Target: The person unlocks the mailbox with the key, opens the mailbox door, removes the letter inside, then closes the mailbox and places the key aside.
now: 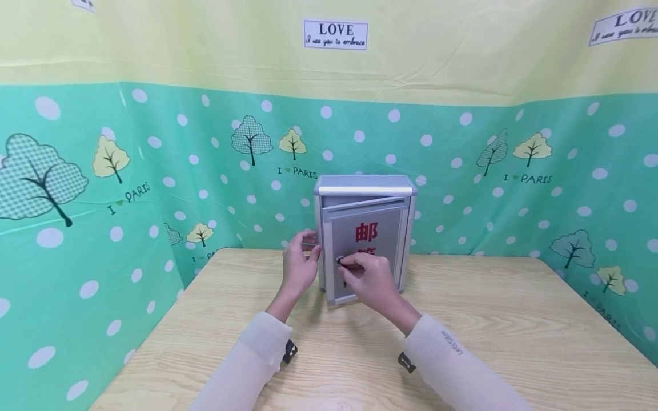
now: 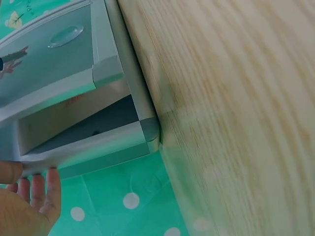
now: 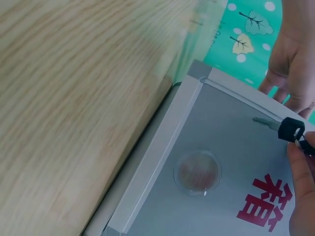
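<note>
A grey metal mailbox (image 1: 366, 182) with red characters stands upright on the table. Its front door (image 1: 341, 228) is ajar, and the left wrist view shows a gap along the left side. My left hand (image 1: 300, 265) holds the box's left rim (image 2: 83, 147), thumb at the front and fingers along the outer side. At the door's lock, my right hand (image 1: 375, 279) pinches a black-headed key (image 3: 308, 146) between thumb and forefinger. A second key (image 3: 290, 129) with a black head hangs beside it on a small ring. The lock itself is hidden by the fingers.
The mailbox stands on a light wood-grain table (image 1: 488, 319). Behind it and at both sides hangs a green and yellow curtain (image 1: 442, 137) with dots and trees. A round clear window (image 3: 198, 172) sits low on the door. Inside the box lies a dark area (image 2: 106, 120).
</note>
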Demonstrator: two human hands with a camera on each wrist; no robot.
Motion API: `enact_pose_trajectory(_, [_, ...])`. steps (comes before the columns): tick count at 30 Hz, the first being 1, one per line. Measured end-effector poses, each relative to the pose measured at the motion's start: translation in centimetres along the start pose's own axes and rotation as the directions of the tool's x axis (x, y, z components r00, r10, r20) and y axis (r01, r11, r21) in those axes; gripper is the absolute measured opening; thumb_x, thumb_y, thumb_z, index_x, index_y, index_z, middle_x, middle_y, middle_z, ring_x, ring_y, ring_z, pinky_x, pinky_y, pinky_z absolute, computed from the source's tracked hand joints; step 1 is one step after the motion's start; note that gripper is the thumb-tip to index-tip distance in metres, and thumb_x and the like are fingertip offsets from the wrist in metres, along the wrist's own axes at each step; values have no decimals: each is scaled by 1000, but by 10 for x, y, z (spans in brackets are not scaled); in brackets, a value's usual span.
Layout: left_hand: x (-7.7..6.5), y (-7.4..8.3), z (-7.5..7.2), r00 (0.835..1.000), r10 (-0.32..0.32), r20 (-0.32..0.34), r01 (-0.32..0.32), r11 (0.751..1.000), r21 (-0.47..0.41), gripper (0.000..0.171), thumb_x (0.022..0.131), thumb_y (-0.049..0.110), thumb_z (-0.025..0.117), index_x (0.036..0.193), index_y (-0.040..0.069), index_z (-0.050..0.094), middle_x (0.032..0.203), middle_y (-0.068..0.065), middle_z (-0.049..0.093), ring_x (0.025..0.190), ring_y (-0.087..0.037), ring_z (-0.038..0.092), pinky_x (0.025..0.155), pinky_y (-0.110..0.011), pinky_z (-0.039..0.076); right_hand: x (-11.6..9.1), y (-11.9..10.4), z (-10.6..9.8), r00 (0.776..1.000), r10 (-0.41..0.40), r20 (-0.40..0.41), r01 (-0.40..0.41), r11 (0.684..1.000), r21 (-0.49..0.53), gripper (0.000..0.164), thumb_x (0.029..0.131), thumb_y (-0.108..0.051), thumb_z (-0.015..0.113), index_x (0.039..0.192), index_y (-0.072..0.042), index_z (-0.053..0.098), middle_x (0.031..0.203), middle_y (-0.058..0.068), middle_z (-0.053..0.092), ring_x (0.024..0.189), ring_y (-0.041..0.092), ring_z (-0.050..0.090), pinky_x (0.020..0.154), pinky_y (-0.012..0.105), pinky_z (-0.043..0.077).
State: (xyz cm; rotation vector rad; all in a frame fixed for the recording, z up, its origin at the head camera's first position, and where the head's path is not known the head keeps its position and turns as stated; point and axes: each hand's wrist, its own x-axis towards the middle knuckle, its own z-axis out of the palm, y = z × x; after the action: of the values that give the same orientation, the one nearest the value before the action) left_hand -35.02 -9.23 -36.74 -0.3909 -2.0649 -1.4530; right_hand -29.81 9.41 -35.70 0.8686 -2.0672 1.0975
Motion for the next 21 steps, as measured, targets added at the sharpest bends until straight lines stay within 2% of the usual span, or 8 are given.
enact_pose_trajectory(6, [0,1,-1,1000,-3,2,3,1000,-1,33,95,-5,66,128,0,59,113,-16,66,99,-32,68,82,-36,64,-4,-3,-9,1000,-1,25,1,999,32,12,84,6,80,94,1,76,91,13,77,77,19,76,68,18,61])
enact_pose_trajectory(14, [1,1,-2,1000,-23,-3,23,1000,3,33,95,-4,67,127,-1,60,113,-16,67,98,-33,69,83,-39,64,-11,-4,-22,998,-33,52,32,999,14,16,81,3,84,95,-1,78,92,9,78,77,15,75,69,18,61])
enact_pose_trajectory(21, [1,1,-1,1000,-24,-1,24,1000,17,33,95,-2,68,127,0,60,113,-16,67,99,-33,69,83,-40,63,-17,-7,-31,997,14,76,-17,999,33,16,81,3,84,95,-2,78,93,10,78,78,15,76,68,18,61])
